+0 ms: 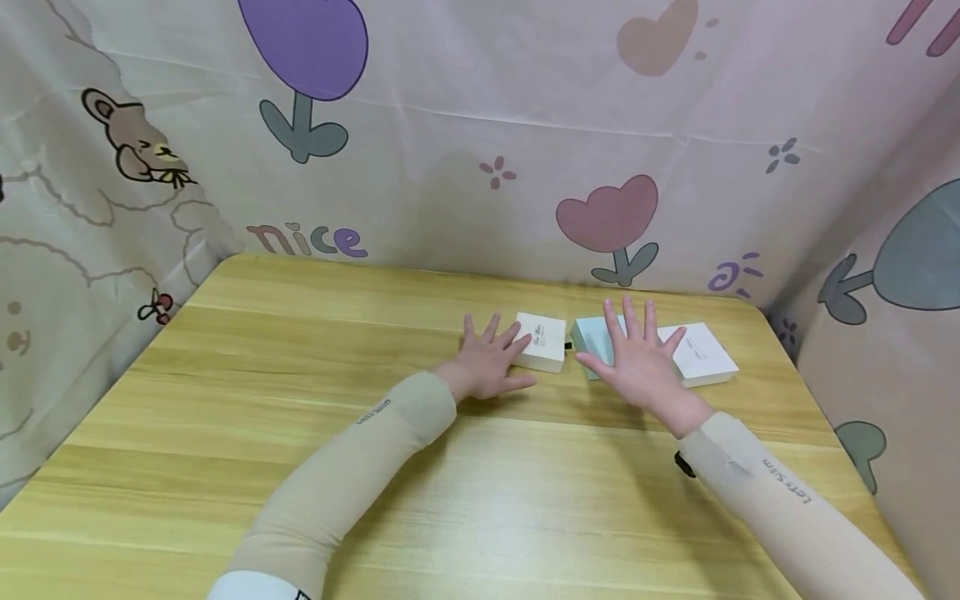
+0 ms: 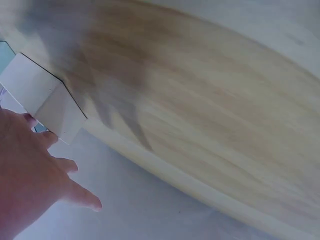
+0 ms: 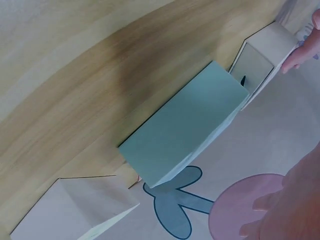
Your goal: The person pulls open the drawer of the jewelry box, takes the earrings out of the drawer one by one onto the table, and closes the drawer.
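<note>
Three small boxes form a row near the back of the table. My left hand (image 1: 486, 365), fingers spread and straight, lies at the left side of the leftmost white box (image 1: 546, 340); in the left wrist view its fingertips are right at an edge of that box (image 2: 32, 82). A short black tab shows at the box's right end. Over the light blue box (image 1: 591, 340) and the right-hand white box (image 1: 701, 354) my right hand (image 1: 641, 362) is spread wide, hiding parts of both. From the right wrist, the light blue box (image 3: 185, 125) appears between the two white ones.
The boxes stand on a wood-grain table (image 1: 300, 375). Close behind its back edge hangs a pale curtain (image 1: 450, 125) printed with flowers and a bear, which also runs along both sides. Both forearms wear beige sleeves (image 1: 375, 458).
</note>
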Motion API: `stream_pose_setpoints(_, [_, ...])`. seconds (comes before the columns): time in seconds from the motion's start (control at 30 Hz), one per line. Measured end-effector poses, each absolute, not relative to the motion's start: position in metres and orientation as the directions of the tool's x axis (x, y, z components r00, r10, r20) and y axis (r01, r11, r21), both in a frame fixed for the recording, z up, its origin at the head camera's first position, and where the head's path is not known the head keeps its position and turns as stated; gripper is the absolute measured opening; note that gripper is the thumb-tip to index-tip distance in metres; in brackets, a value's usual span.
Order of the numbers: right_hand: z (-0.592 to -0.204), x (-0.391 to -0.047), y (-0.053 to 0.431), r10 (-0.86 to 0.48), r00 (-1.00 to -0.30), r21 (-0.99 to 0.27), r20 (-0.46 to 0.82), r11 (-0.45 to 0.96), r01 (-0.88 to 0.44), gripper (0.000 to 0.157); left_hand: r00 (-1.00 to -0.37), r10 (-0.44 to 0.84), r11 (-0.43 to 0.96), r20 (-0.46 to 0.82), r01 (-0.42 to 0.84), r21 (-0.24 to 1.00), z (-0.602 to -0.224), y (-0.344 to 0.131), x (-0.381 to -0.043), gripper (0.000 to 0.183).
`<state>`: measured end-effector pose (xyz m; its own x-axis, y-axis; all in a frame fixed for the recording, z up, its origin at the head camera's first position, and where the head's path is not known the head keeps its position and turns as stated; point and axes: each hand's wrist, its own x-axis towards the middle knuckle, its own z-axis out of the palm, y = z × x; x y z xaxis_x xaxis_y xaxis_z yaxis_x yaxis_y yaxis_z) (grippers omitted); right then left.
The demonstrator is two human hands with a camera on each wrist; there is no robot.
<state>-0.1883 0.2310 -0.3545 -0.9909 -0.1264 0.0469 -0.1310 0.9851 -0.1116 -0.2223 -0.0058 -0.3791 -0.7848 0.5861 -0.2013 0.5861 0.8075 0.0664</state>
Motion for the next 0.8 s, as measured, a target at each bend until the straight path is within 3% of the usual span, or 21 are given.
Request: stream_pose_setpoints(0.8, [-0.354, -0.182, 0.234, -0.137, -0.989, -0.126, 0.062, 0.982, -0.144, 0.092, -0.804, 0.58, 0.813, -0.129, 0.561, 0.158, -0.381, -0.05, -0.214, 0.07])
